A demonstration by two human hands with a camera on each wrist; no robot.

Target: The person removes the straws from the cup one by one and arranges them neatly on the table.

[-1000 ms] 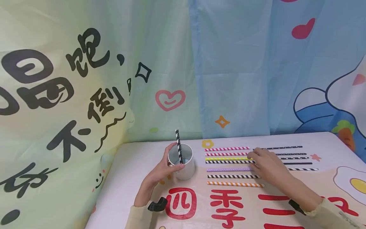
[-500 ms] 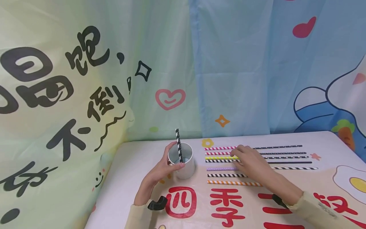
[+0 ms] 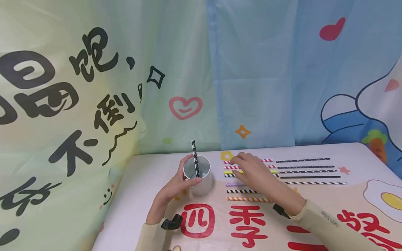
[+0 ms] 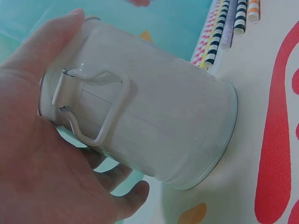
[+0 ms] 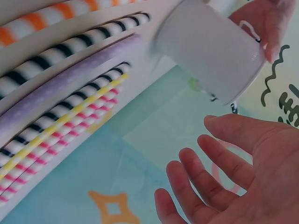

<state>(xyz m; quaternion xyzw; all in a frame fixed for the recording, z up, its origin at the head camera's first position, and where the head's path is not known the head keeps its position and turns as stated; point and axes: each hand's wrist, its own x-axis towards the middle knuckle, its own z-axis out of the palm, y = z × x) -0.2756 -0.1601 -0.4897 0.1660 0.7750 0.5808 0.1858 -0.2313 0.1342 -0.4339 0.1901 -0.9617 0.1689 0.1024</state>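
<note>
My left hand (image 3: 176, 183) grips a white mug (image 3: 203, 187) near its rim, thumb on one side and fingers round the other. In the left wrist view the mug's wire-like handle (image 4: 122, 105) faces the palm. A black-and-white patterned paper straw (image 3: 195, 158) leans upright in the mug. My right hand (image 3: 255, 174) is over the left-hand row of paper straws, covering parts of several. Its fingers are spread and loosely bent, with nothing between them in the right wrist view. That row has pink-striped, yellow, black-striped, purple (image 3: 231, 185) and orange-striped straws (image 3: 246, 199).
Right of that row lie several dark and black-and-white straws (image 3: 309, 177), roughly parallel. The table (image 3: 125, 205) has a printed cover with red characters. A printed curtain (image 3: 257, 69) hangs behind the table's back edge, and another cloth (image 3: 75, 167) stands at the left.
My right hand has moved left across the straws toward the mug, uncovering the dark straws' left ends. The left hand, mug and standing straw have stayed in place.
</note>
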